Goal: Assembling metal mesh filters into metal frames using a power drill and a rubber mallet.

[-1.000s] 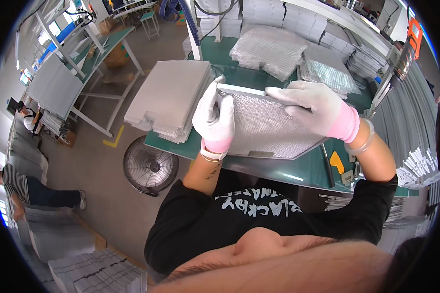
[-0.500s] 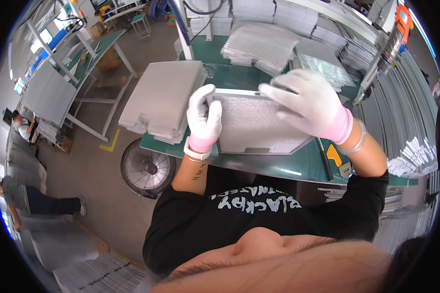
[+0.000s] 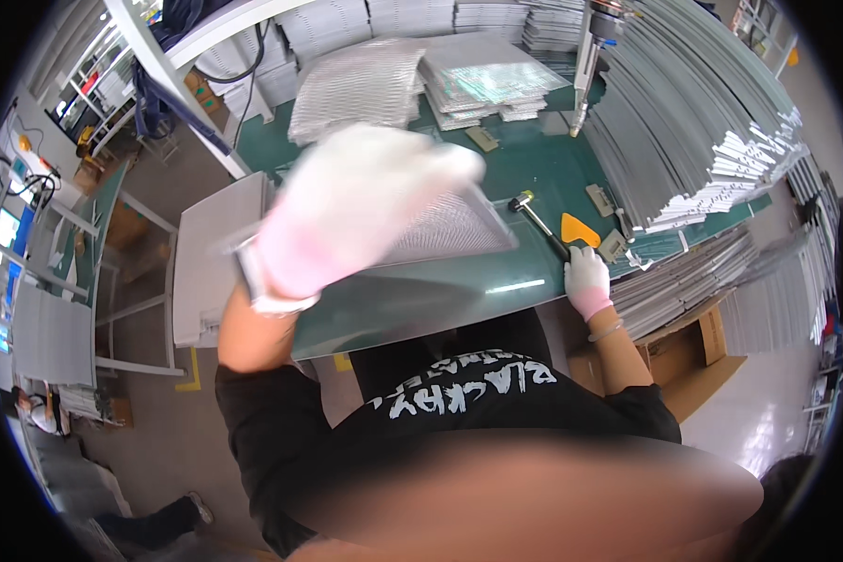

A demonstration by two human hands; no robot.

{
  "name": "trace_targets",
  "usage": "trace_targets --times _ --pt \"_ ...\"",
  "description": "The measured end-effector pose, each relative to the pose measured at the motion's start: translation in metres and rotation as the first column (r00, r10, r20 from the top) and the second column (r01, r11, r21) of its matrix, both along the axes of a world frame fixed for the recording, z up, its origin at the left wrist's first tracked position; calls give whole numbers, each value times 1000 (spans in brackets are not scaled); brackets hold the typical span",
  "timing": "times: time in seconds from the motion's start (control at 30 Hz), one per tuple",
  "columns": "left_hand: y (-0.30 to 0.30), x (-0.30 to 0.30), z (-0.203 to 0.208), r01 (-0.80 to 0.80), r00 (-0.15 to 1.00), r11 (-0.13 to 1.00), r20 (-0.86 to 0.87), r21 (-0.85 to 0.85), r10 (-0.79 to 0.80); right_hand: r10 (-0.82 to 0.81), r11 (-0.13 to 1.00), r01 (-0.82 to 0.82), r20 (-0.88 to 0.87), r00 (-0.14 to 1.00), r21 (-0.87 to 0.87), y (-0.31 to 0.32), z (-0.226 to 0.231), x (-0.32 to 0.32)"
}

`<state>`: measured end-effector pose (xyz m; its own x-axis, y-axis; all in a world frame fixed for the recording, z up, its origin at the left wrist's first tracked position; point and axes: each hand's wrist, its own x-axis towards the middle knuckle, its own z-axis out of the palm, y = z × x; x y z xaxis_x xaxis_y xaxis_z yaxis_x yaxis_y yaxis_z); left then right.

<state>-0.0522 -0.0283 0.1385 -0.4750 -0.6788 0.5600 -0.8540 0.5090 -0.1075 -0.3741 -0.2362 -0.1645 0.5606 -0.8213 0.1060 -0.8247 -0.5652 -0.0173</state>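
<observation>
A framed metal mesh panel (image 3: 445, 229) lies on the green tabletop (image 3: 412, 300), partly covered by my left hand. That white-gloved left hand (image 3: 361, 197) is raised over the panel and smeared by motion, so its fingers cannot be read. Off to the right, my gloved right hand (image 3: 587, 279) is closed around the handle end of a small mallet (image 3: 545, 228). The mallet's black handle slants away from me to a pale yellowish head, which rests on the tabletop. A flat orange-yellow piece (image 3: 580, 230) lies beside it.
Pale flat panels (image 3: 217, 248) are stacked at the left. Mesh sheets (image 3: 351, 89) and film-covered panels (image 3: 487, 75) are piled at the back. A powered screwdriver (image 3: 585, 89) hangs near long grey strips (image 3: 698, 112). An open cardboard box (image 3: 688, 370) stands below the right edge.
My right hand has left the panel and come down to the mallet's handle. My left hand has lifted from the panel's left edge and swung over it. The whole view has shifted rightward.
</observation>
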Motion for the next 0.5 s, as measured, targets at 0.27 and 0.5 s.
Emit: trace_targets --times 0.27,0.5 --pt "-65 -34 -89 -72 963 993 255 -89 93 -366 613 -404 697 616 679 25 75 -24" --pt "-89 -67 -124 -438 888 846 -295 -303 353 314 794 -607 844 434 16 41 214 -74"
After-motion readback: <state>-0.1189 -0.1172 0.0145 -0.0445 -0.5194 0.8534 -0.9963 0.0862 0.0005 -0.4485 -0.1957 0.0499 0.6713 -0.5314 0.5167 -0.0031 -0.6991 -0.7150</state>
